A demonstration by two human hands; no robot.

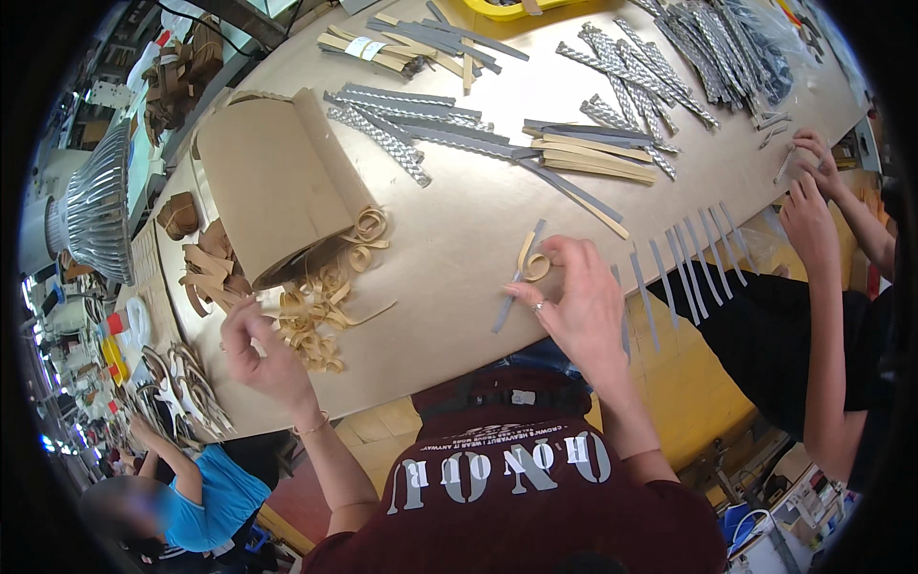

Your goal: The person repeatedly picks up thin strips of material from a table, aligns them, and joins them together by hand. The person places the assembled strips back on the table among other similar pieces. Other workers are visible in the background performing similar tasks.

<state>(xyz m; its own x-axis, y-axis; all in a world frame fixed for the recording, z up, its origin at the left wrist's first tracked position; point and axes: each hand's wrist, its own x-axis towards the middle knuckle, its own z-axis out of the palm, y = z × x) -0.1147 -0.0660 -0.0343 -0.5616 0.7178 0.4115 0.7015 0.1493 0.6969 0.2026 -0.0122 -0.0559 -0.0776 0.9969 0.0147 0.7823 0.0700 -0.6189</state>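
My right hand (583,311) is over the near edge of the table, its thumb and fingers closed around a curled tan strip (537,267). Beneath the thumb lies a narrow grey strip (504,314), from which the tan one seems to lift. My left hand (266,362) hovers palm up beside a heap of curled tan strips (316,320); its fingers are loosely bent and apart, with nothing visible in them. Several grey strips (684,273) stand in a row along the table edge to the right of my right hand.
A brown cardboard roll (273,187) lies at left, with brown scraps (212,266) and scissors (182,387) nearby. Bundles of tan and grey strips (593,153) and silver braided strips (641,77) cover the far side. A co-worker's hands (811,182) work at right; another person (206,493) is lower left.
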